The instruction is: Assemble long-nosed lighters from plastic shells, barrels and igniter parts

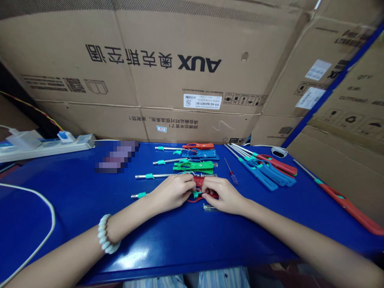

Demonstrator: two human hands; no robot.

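Observation:
Between my two hands lies an opened long-reach lighter, its red shell [199, 182] partly covered by my fingers. My left hand [175, 191] has its fingers closed and bent down at the left side of a small green part [196, 195]; what its fingertips hold is hidden. My right hand [222, 194] pinches at the other side of that green part, thumb and forefinger together. A metal lighter tube with a green collar [141, 195] sticks out to the left behind my left wrist. Just below my right hand rests a clear fuel tank [209, 207].
Behind my hands lie more opened lighters, including a green shell [195, 166], a blue one [201, 154] and an orange-red one [199, 146]. A screwdriver [233, 177], several whole lighters [264, 172] and a red lighter [349, 204] are rightward. Cardboard [156, 96] walls the back; a power strip [76, 144] sits left.

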